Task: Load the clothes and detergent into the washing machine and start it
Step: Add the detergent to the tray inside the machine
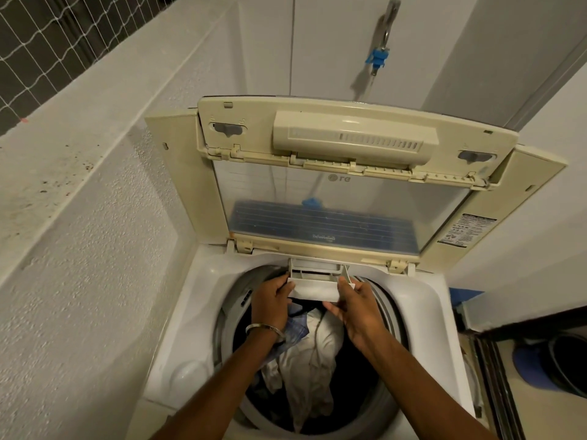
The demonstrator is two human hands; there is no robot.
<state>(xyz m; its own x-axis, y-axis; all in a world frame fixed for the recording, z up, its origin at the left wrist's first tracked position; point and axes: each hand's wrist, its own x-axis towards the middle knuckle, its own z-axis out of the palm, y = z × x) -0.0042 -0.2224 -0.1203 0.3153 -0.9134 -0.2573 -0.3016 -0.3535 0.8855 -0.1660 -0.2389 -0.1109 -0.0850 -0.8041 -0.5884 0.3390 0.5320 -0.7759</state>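
**Two hands on the soap drawer**

The white soap drawer [314, 289] sticks out from the back edge of the washing machine [178, 312], over the round tub. The left hand [273, 301] holds the drawer's left end, with the thumb on top and the fingers curled under. The right hand [355, 308] holds the right end the same way, pinching the front corner. A thin metal bangle [265, 329] sits on the left wrist.

Just below both hands, down in the tub, lie the clothes [313, 350]: a pale cloth, a blue checked one and some dark ones.

Past the hands, the lid [333, 173] stands up, folded, with a see-through window. Above it on the wall is a tap [382, 39] with a blue fitting.

Left of the left hand is a rough white wall [79, 249]. Right of the right hand, low down, is a blue round thing [530, 366] on the floor
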